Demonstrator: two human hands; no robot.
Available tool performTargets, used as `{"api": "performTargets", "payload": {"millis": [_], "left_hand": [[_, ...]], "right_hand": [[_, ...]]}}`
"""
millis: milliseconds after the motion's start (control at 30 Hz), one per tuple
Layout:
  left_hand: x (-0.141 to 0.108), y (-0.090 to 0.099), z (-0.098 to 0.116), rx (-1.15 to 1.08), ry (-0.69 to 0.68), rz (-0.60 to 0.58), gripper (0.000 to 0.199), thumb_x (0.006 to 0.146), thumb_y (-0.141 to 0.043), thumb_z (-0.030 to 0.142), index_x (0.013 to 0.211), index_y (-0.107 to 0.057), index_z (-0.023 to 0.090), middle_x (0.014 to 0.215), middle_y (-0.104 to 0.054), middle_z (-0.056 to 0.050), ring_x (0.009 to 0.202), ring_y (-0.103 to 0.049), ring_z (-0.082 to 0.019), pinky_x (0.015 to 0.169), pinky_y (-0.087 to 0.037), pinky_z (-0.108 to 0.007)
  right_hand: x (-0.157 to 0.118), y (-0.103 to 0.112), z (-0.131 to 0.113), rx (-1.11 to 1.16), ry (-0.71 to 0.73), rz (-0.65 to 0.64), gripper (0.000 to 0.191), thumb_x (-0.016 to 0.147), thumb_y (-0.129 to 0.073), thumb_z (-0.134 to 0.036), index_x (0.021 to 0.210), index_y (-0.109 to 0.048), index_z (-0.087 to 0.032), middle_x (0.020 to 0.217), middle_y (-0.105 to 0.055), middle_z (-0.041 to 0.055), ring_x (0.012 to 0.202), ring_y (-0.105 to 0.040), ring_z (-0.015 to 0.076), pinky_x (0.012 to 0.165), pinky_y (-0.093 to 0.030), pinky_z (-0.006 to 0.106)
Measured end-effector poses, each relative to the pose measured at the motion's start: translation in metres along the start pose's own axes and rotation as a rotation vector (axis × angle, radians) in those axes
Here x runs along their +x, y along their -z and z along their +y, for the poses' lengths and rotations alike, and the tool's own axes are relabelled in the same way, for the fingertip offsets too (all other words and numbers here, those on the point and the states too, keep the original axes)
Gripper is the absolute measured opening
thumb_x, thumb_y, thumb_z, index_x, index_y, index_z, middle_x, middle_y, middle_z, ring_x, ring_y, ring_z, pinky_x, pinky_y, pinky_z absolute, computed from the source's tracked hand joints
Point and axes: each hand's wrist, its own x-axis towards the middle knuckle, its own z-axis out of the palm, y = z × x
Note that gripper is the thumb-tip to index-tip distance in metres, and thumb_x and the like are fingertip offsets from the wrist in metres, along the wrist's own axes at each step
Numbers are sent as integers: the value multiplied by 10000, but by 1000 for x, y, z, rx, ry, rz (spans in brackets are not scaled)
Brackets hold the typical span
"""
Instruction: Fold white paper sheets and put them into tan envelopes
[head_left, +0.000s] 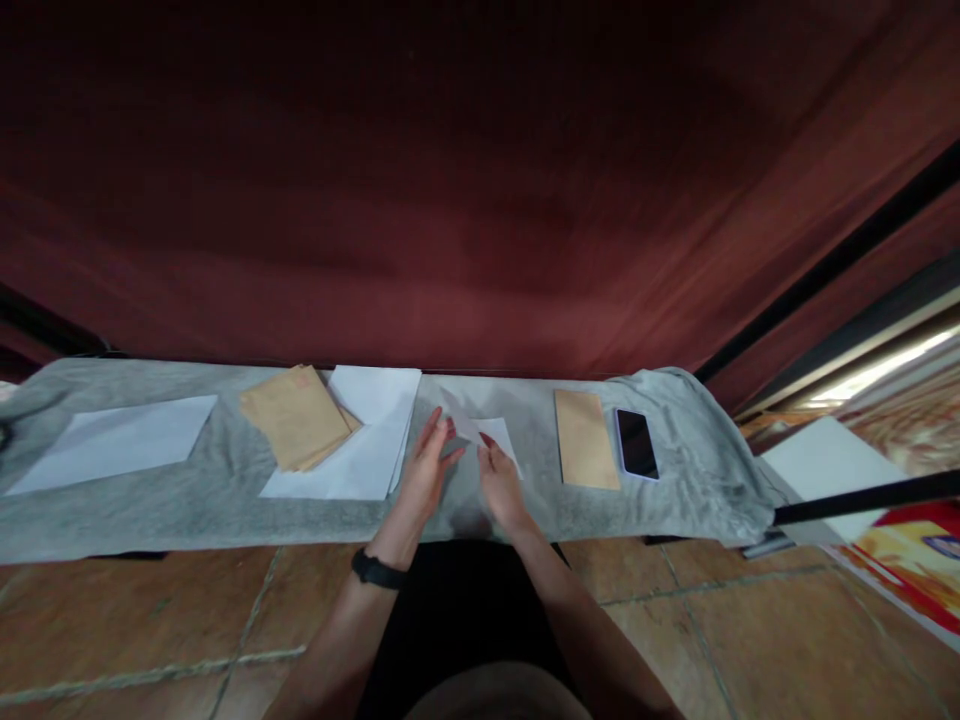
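A small folded sheet of white paper (460,420) is held up at a tilt in front of me. My right hand (501,488) pinches its lower right end between thumb and fingers. On the paper's other side, my left hand (426,472) has thumb and fingers apart, its fingertips close to the edge; whether they touch it I cannot tell. Beneath and just right of the held sheet, another white piece of paper (502,436) lies on the grey cloth, partly covered by my right hand. A dark band is around my left wrist.
Left of my hands are white sheets (337,478) with a stack of brown envelopes (296,420) overlapping them. Farther left lies a white paper (139,438). To the right are one brown envelope (586,440) and a phone (637,444). A dark red curtain (465,280) hangs behind.
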Motion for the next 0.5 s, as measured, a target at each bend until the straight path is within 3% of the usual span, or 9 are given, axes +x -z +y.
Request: {"api": "performTargets", "payload": {"millis": [100, 233, 367, 500], "left_hand": [[-7, -2, -1, -4, 130, 67, 572, 964, -522, 558, 1438, -490, 240, 1459, -579, -138, 1249, -628, -245, 799, -605, -311], [-16, -3, -16, -113, 252, -60, 576, 874, -681, 459, 1374, -548, 205, 1306, -695, -130, 1066, -722, -234, 758, -613, -308], [-13, 3, -24, -189, 186, -69, 592, 715, -780, 230, 1284, -626, 170, 1166, -759, -110, 948, -745, -236, 797, -616, -341], [7, 17, -26, 15, 99, -120, 789, 678, -751, 173, 1431, -518, 152, 1007, -785, -61, 835, -740, -219, 796, -610, -357]], "right_hand": [[12, 16, -14, 406, -104, 22, 604, 1072, -202, -522, 1333, -604, -154, 1204, -745, 119, 1057, -733, 225, 857, -598, 348], [14, 26, -18, 619, -104, 46, 596, 1068, -198, -506, 1409, -526, -143, 1263, -718, 137, 1157, -698, 250, 871, -598, 379], [6, 22, 7, 701, -181, 168, 461, 1014, -380, -427, 1312, -596, -149, 1182, -747, 157, 1036, -737, 291, 838, -603, 435], [-8, 23, 49, 616, -311, 264, 377, 933, -478, -385, 1203, -632, -171, 1038, -768, 130, 886, -750, 258, 730, -603, 369]]}}
